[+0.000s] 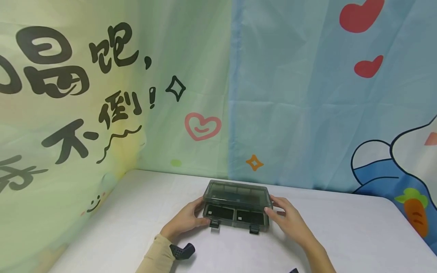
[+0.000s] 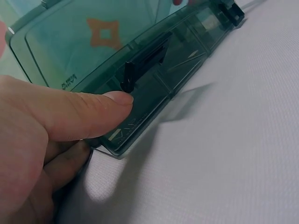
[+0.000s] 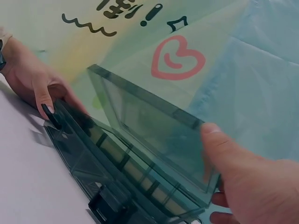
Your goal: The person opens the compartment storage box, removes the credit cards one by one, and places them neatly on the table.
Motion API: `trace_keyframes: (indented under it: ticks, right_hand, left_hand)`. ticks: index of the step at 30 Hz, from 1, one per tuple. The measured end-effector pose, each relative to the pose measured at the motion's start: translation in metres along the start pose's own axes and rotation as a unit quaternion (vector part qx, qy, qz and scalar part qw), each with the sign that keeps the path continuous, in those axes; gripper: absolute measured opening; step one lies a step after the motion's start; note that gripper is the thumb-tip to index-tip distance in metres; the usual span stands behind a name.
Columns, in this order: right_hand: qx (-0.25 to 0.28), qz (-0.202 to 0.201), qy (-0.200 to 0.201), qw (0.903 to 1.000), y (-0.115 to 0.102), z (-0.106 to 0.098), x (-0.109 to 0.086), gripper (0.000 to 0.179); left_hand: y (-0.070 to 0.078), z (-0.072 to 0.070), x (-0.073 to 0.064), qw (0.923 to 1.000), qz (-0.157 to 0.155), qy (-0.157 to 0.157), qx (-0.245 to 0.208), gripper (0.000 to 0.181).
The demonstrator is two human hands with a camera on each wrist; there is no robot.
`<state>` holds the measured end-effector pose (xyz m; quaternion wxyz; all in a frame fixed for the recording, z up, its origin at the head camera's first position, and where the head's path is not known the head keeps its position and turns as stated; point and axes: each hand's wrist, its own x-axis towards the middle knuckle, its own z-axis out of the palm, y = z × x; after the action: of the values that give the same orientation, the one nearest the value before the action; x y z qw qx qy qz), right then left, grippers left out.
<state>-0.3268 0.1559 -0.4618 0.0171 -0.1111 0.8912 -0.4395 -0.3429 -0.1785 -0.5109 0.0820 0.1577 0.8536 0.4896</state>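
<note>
A dark, see-through plastic compartment box [image 1: 225, 223] sits on the white table, its hinged lid [image 1: 239, 193] tilted partway up. Two black latches [image 1: 214, 223] hang at the front edge. Dark rectangles with small white marks show in the front compartments, and pale pieces lie in others in the right wrist view. My left hand [image 1: 187, 220] grips the left front corner, its thumb [image 2: 100, 112] on the front wall beside a latch. At the right side, my right hand [image 1: 290, 222] holds the lid's edge, thumb [image 3: 219, 140] on its top corner; some fingers are hidden behind it.
The white table [image 1: 341, 223] spreads to both sides of the box. A printed cloth backdrop [image 1: 280, 132] hangs close behind the table's far edge. A black device [image 1: 184, 251] is strapped to the left wrist over a beige sleeve [image 1: 157, 256].
</note>
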Motion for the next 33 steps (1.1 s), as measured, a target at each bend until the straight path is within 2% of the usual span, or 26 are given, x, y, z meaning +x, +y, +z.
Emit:
trace_keyframes:
  ticks: [6,18,27,33]
  right_hand:
    - [-0.008,-0.009,0.029,0.9995,-0.006,0.000,0.004,0.067]
    - [-0.019,-0.002,0.052,0.9985,-0.018,0.000,0.008,0.064]
    - [-0.002,-0.032,0.100,0.9945,-0.014,0.000,0.011,0.048]
    - [-0.002,-0.001,0.120,0.9928,-0.019,-0.006,0.018,0.051]
  left_hand:
    - [-0.001,-0.001,0.001,0.9999,0.001,0.000,0.012,0.089]
    - [-0.004,-0.002,-0.003,0.9996,-0.002,0.005,0.027,0.090]
    - [-0.001,-0.002,-0.004,0.9997,0.000,0.002,0.024,0.091]
    - [0.000,-0.001,-0.002,0.9998,0.000,-0.001,0.020,0.091]
